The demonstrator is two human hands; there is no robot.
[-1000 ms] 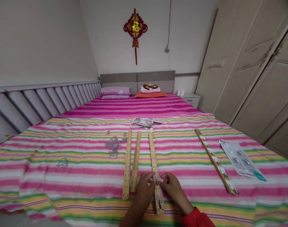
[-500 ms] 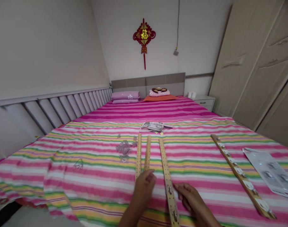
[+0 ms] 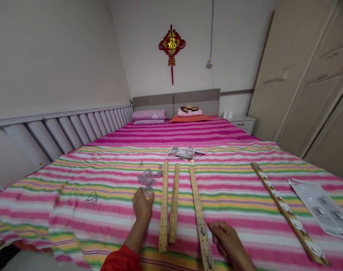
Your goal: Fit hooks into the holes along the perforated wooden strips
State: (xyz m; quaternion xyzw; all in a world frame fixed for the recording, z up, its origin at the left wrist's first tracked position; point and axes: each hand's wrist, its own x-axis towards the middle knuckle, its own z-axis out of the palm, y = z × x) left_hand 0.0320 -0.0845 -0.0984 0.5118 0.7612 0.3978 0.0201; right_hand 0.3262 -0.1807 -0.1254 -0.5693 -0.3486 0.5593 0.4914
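- has the left hand (image 3: 142, 205) low over the pink, white, green and yellow striped bedspread (image 3: 75, 226), at a small flat transparent plastic piece (image 3: 147, 193) with a shiny middle, with the fingers parted around it; cannot tell about a firm grip.
- has the right hand (image 3: 225, 237) just beside a long, pale, perforated wooden strip (image 3: 195, 195), on its right, with the fingers half-curled and nothing visible in them; cannot tell about anything hidden in the palm.
- lies flat on the bedspread between both hands, in the case of that middle strip; bears two shiny metal fittings (image 3: 203, 230) near the close end, with only bare holes visible along the far stretch. judge as begun, with most of its length left.
- shows no fittings on the two narrow pale wooden strips at left, the outer one (image 3: 163, 210) and the inner one (image 3: 175, 210); judge as not started.
- carries a row of round white discs with shiny metal parts nearly end to end on the wooden strip at far right (image 3: 290, 216); judge as done or nearly so.
- offers more loose parts just beyond the left hand, in a heap of transparent plastic pieces (image 3: 146, 177), plus a transparent plastic blister pack (image 3: 319, 209) at right, apparently with silvery parts inside.
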